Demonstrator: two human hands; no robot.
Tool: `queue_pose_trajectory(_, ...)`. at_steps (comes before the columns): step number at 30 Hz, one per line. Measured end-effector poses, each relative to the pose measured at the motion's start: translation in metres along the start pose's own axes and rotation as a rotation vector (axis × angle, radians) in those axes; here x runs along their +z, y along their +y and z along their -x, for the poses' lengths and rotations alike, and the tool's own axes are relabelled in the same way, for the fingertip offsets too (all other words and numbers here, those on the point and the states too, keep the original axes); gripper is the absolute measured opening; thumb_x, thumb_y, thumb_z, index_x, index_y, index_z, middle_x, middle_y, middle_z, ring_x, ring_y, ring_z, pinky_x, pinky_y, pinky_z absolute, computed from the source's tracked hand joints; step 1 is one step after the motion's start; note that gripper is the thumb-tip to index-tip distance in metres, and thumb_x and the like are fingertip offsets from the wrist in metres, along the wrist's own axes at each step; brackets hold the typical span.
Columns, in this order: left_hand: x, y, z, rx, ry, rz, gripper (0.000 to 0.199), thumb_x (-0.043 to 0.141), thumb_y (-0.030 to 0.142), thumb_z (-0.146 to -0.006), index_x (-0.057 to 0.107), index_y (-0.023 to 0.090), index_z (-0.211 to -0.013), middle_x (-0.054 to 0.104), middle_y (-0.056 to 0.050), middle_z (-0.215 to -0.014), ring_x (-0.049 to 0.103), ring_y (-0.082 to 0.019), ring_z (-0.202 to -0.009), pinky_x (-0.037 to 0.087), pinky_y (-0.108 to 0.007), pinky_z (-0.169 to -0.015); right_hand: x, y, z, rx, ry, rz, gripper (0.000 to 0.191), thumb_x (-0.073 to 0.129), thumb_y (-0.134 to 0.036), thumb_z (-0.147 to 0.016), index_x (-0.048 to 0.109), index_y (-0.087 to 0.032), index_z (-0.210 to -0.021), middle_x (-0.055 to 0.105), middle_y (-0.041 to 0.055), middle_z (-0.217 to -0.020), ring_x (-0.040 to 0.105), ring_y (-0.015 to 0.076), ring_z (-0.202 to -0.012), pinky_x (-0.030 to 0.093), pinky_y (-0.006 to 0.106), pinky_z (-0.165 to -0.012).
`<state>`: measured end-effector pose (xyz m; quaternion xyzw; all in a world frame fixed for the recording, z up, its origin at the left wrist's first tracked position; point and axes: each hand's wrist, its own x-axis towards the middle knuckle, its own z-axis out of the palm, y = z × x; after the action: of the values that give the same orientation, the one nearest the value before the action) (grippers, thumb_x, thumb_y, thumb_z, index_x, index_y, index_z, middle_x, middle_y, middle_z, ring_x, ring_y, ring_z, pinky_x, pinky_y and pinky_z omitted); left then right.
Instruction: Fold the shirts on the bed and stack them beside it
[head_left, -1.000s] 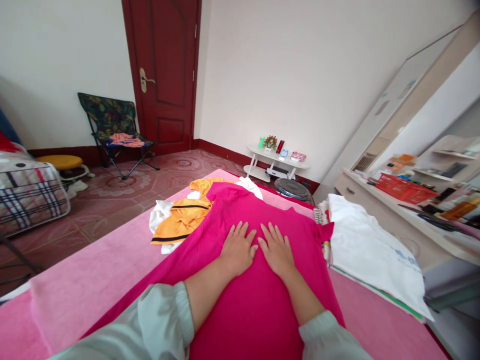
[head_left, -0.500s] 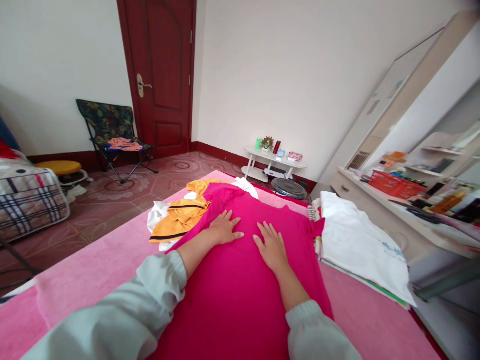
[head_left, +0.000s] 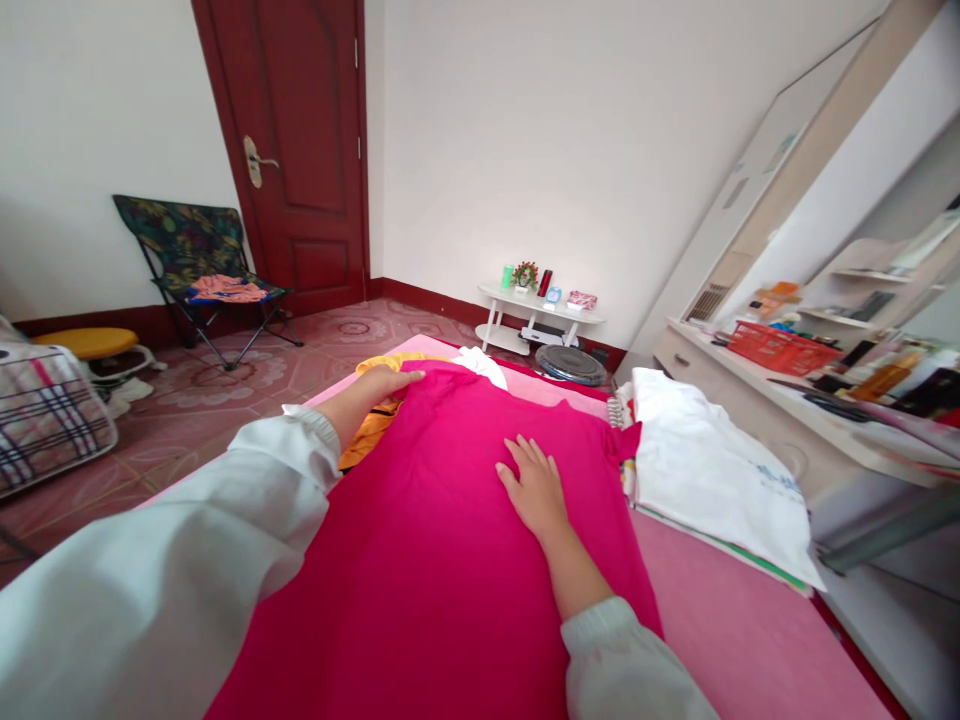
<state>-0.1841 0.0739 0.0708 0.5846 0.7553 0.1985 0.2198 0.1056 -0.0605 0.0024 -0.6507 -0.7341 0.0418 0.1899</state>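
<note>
- One shirt [head_left: 450, 560], bright pink, lies spread on the paler pink cover [head_left: 750, 620]; it is the landmark for all places below.
- Left hand [head_left: 381, 384]: at the shirt's far left corner, palm down, thumb along the fabric edge. Fingertips partly hidden, so cannot tell whether they pinch the cloth or only rest on it.
- Right hand [head_left: 535, 487]: open, laid on the shirt's upper part right of its middle, fingers a little spread, gripping nothing. Hands well apart from each other.
- Orange garment [head_left: 367, 437]: bunched at the shirt's left edge, black stripe showing, partly covered by the left hand and forearm.
- White cloth [head_left: 484, 366]: crumpled, just beyond the shirt's far edge.
- White top [head_left: 712, 470]: folded, right of the shirt, blue print near its right end. It rests on other flat items, one with a green edge.
- Beyond the shirt, against the wall: white stand [head_left: 491, 337] with potted plant [head_left: 525, 274], green cup [head_left: 507, 275] and red bottle [head_left: 544, 284].
- Right of the shirt, past the white top: desk [head_left: 847, 394] bearing a red basket [head_left: 784, 347].
</note>
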Motion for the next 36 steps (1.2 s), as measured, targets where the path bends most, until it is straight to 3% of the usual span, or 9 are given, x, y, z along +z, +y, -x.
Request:
queue_pose_trajectory(5,0.009,0.002,-0.003,-0.068,0.004,-0.009,0.031,0.071,0.042,-0.062,0.055,0.015,-0.058,0.062,-0.006,-0.054,0.063,-0.021,-0.059,0.045,-0.026,-0.054,-0.002,-0.001,0.001,0.01,-0.006,-0.012,0.049,0.036,-0.044,-0.091,0.042,-0.028,-0.137,0.035,0.0021,-0.147,0.023,0.0217,-0.138,0.015,0.043,-0.111)
queue_pose_trajectory(12,-0.015,0.019,0.01,-0.004,0.261,-0.126,0.02,0.07,0.025,-0.058,0.063,0.013,-0.072,0.068,-0.016,-0.09,0.063,-0.034,-0.093,0.048,-0.038,-0.074,-0.001,0.001,0.0,-0.001,0.018,-0.034,0.048,0.04,-0.042,-0.09,0.044,-0.028,-0.135,0.037,0.0026,-0.146,0.024,0.0218,-0.137,0.016,0.044,-0.111)
queue_pose_trajectory(14,-0.017,0.034,0.019,0.101,0.307,-0.05,0.018,0.068,0.022,-0.06,0.064,0.013,-0.074,0.068,-0.015,-0.089,0.062,-0.032,-0.094,0.047,-0.037,-0.079,0.0,0.002,0.0,-0.009,0.029,-0.044,0.047,0.04,-0.042,-0.09,0.045,-0.028,-0.134,0.038,0.003,-0.146,0.025,0.022,-0.137,0.016,0.044,-0.111)
queue_pose_trajectory(17,-0.006,0.067,0.038,0.393,0.3,0.182,0.02,0.065,0.019,-0.066,0.064,0.01,-0.083,0.067,-0.013,-0.091,0.06,-0.027,-0.095,0.045,-0.036,-0.086,0.001,0.004,-0.001,-0.013,0.038,-0.074,0.045,0.041,-0.04,-0.089,0.047,-0.027,-0.132,0.039,0.0032,-0.145,0.027,0.0217,-0.136,0.017,0.044,-0.111)
queue_pose_trajectory(21,0.017,0.095,0.072,0.644,0.06,0.32,0.043,0.064,0.025,-0.073,0.055,0.014,-0.113,0.063,-0.009,-0.109,0.062,-0.016,-0.088,0.048,-0.027,-0.079,0.003,0.009,-0.003,-0.004,0.081,-0.146,0.045,0.045,-0.037,-0.087,0.051,-0.02,-0.129,0.046,0.0067,-0.139,0.035,0.0219,-0.132,0.02,0.042,-0.111)
queue_pose_trajectory(25,0.017,0.062,0.113,0.791,-0.275,0.317,0.059,0.066,0.035,-0.072,0.048,0.014,-0.123,0.056,-0.014,-0.122,0.06,-0.019,-0.094,0.049,-0.028,-0.076,0.005,0.015,-0.005,0.033,0.163,-0.312,0.051,0.047,-0.038,-0.084,0.046,-0.016,-0.13,0.054,0.0101,-0.13,0.047,0.023,-0.121,0.032,0.04,-0.105)
queue_pose_trajectory(30,-0.017,-0.016,0.183,0.644,-0.2,-0.158,0.052,0.065,0.054,-0.066,0.056,0.02,-0.104,0.064,-0.004,-0.088,0.06,-0.02,-0.076,0.044,-0.028,-0.067,0.008,0.017,-0.006,0.048,0.227,-0.521,0.06,0.047,-0.04,-0.084,0.032,-0.02,-0.138,0.055,0.0093,-0.129,0.052,0.0218,-0.116,0.04,0.039,-0.097)
queue_pose_trajectory(32,-0.03,-0.042,0.211,0.553,-0.246,-0.305,0.049,0.065,0.057,-0.063,0.058,0.022,-0.096,0.065,-0.003,-0.08,0.06,-0.021,-0.071,0.042,-0.028,-0.063,0.008,0.016,-0.007,0.048,0.234,-0.489,0.059,0.048,-0.04,-0.084,0.034,-0.022,-0.138,0.053,0.0096,-0.131,0.053,0.0224,-0.115,0.04,0.04,-0.097)
queue_pose_trajectory(36,-0.041,-0.084,0.248,0.404,-0.328,-0.464,0.048,0.067,0.05,-0.058,0.062,0.024,-0.098,0.068,-0.007,-0.089,0.063,-0.029,-0.082,0.043,-0.035,-0.071,0.001,0.014,-0.018,0.126,0.137,-0.403,0.054,0.052,-0.045,-0.081,0.048,-0.025,-0.131,0.056,0.0084,-0.125,0.053,0.0238,-0.112,0.038,0.041,-0.098)
